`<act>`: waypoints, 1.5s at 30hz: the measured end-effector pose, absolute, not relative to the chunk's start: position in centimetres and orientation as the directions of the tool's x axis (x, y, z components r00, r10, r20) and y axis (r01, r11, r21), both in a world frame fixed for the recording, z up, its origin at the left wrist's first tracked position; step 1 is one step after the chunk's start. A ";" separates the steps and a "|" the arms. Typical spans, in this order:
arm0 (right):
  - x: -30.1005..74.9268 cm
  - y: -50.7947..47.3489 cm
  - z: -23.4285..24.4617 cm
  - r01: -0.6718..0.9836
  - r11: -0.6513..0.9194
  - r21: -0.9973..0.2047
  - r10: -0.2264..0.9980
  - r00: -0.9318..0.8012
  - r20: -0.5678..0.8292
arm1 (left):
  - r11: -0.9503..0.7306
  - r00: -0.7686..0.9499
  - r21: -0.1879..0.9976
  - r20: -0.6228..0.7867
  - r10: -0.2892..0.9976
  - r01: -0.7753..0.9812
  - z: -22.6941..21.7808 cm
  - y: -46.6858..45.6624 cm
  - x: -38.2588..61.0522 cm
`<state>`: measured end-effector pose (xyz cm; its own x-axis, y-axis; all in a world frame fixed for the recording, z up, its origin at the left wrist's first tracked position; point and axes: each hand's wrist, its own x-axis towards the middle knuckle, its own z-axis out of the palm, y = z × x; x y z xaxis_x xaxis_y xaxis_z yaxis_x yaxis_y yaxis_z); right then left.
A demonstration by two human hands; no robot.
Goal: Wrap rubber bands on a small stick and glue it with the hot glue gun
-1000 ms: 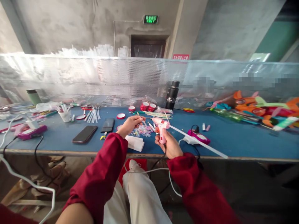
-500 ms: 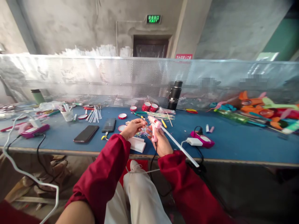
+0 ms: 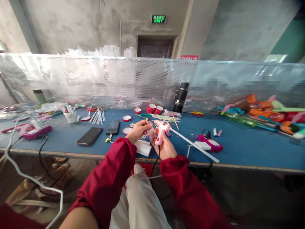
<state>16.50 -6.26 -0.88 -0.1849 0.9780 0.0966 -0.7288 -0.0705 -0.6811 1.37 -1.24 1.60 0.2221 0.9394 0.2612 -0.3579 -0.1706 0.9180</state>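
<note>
A pink hot glue gun [image 3: 163,132] is held in my right hand [image 3: 166,149], its nozzle toward my left fingers. A long whitish glue stick [image 3: 193,144] juts from its back, slanting down to the right. My left hand [image 3: 139,131] is closed in a pinch on a small thin stick [image 3: 149,122], close to the nozzle; its full shape is hidden by the fingers. Under my hands lie small coloured loops [image 3: 145,137] and a folded white piece [image 3: 143,148] near the table's front edge.
Around my hands on the blue table [image 3: 250,149] are a phone [image 3: 89,136], red-rimmed round lids [image 3: 126,118], a cup of sticks [image 3: 70,116], loose glue sticks [image 3: 97,116], a black bottle [image 3: 181,98] and a magenta power strip [image 3: 215,145]. A perforated screen [image 3: 119,76] stands behind.
The glue gun has turned in my right hand, and its glue stick's rear end has swung up and right. My left hand keeps its pinch near the nozzle.
</note>
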 end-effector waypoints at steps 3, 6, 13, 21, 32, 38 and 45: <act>17.0 -6.2 -1.0 -0.767 -0.083 -0.637 0.973 -0.202 0.116 | -0.179 0.250 0.920 0.275 0.928 -0.350 1.3 -0.9 1.3; 17.2 -6.1 -1.1 -0.801 -0.057 -0.596 0.974 -0.176 0.144 | -0.176 0.261 0.927 0.269 0.927 -0.330 1.2 -0.8 1.2; 17.2 -5.7 -1.3 -0.820 -0.017 -0.572 0.979 -0.130 0.157 | -0.122 0.268 0.927 0.225 0.937 -0.354 1.6 -1.2 1.0; 17.0 -5.3 -1.6 -0.797 0.042 -0.603 0.983 -0.077 0.170 | -0.092 0.258 0.898 0.220 0.941 -0.430 1.8 -1.3 0.8; 17.2 -5.8 -1.3 -0.803 0.005 -0.596 0.977 -0.123 0.174 | -0.054 0.265 0.898 0.186 0.946 -0.437 1.7 -1.1 0.7; 16.8 -5.5 -1.5 -0.816 0.033 -0.577 0.990 -0.051 0.128 | -0.022 0.274 0.883 0.168 0.947 -0.468 2.0 -1.5 0.6; 16.2 -5.9 -1.5 -0.749 0.135 -0.648 0.972 -0.027 0.234 | 0.026 0.274 0.863 0.132 0.953 -0.505 1.6 -1.1 0.4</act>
<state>16.17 -5.89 -1.53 -0.0270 0.9719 0.2338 -0.7494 0.1351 -0.6482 0.35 -1.12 1.61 0.2740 0.9527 0.1319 -0.5049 0.0258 0.8628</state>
